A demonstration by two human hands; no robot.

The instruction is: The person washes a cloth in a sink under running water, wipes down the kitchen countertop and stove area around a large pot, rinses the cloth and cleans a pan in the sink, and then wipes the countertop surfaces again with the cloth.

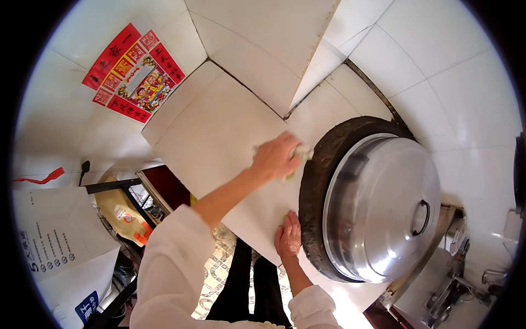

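Pale greenish cloth (pixel 303 152), crumpled, in the left hand (pixel 276 156), on the white counter (pixel 219 131), poking out at the fingertip side; fingers curled around it, motion-blurred. Just right of it, dark rim (pixel 311 211) around a big metal lid (pixel 378 208). Right hand (pixel 287 237) nearer the body, flat on the counter beside the rim, fingers extended, close together. Farther off, red poster (pixel 137 77) on the wall.

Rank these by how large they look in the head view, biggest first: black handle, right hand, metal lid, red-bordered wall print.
1. Metal lid
2. Red-bordered wall print
3. Right hand
4. Black handle, a thin arc
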